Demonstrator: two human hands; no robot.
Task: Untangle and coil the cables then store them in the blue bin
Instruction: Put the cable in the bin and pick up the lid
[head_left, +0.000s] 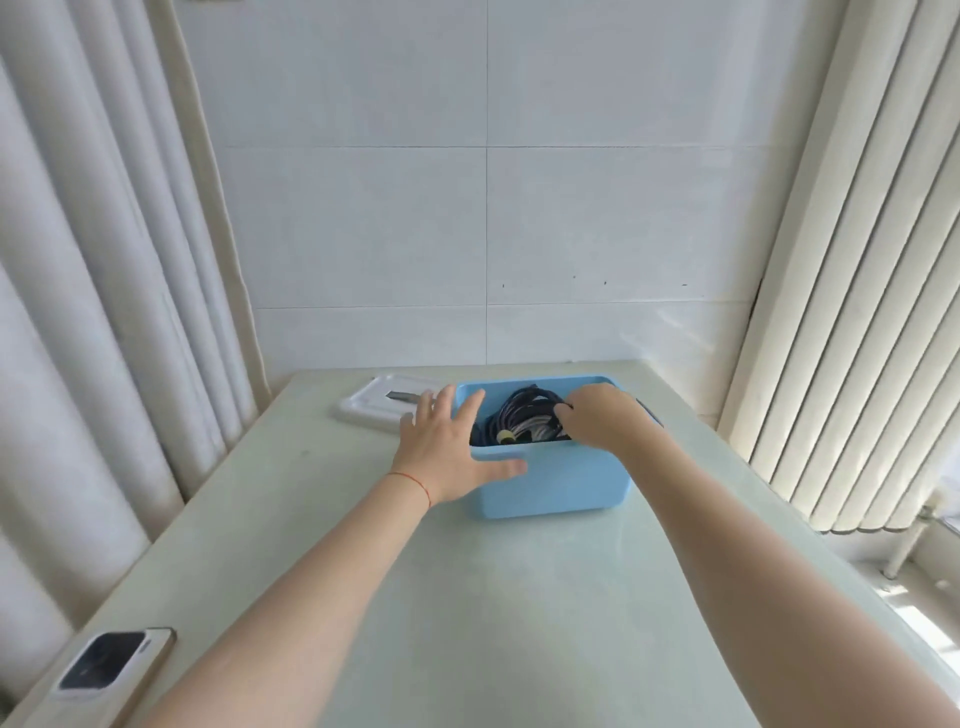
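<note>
Where the pale green surface (415, 597) runs back to a white tiled wall (483, 208), it is the largest thing in view, with white curtains (93, 312) hanging along its left edge and cream vertical blinds (852, 312) along its right. Near the far edge, about midway across, stands the blue bin (561, 483), upright with its open top facing up. Just left of the bin, close to the far left corner, lies a white lid (374, 410), flat, with a dark slot showing in it. At the near left corner a phone (111, 670) lies with its dark camera block upward, partly cut off by the frame.

Inside the bin sit the cables (524, 421), a bundle of dark and pale loops piled together, with a yellow-and-black connector showing toward the near wall.

Both bare forearms reach from the near edge to the bin. The left hand (447, 457) is spread wide, fingers straight, palm against the bin's left near corner, fingertips over the rim and the thumb lying along the near rim; it holds nothing. A thin red string circles that wrist. The right hand (597, 415) is over the bin's right side, its fingers curled down onto the top loops of the cables, seemingly gripping them, though the fingertips are hidden among the loops.
</note>
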